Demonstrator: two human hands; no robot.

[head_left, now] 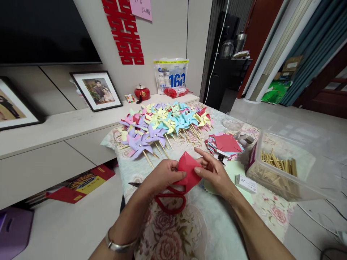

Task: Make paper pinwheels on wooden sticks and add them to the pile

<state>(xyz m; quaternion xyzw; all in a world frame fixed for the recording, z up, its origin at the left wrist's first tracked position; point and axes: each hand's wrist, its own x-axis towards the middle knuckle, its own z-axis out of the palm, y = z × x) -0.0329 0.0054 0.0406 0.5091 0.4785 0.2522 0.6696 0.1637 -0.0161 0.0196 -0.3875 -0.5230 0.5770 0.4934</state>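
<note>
You hold a folded red paper between both hands, just above the near middle of the flowered table. Your left hand pinches its left edge, thumb on top and fingers curled beneath. Your right hand pinches the right side with the thumb and a lower finger, while the forefinger stretches out over the top point of the paper.

Right under the paper lie red-handled scissors, their blade tip poking out to the left of your left wrist, which wears a silver bracelet.

Just past your right hand sits a stack of coloured paper squares with a red sheet on top. Farther back, a heap of finished pinwheels in purple, yellow, blue and pink spreads across the far end of the table, sticks pointing toward you. To your right stands a clear plastic tub with wooden sticks in it, and a small white box lies just in front of the tub.
</note>
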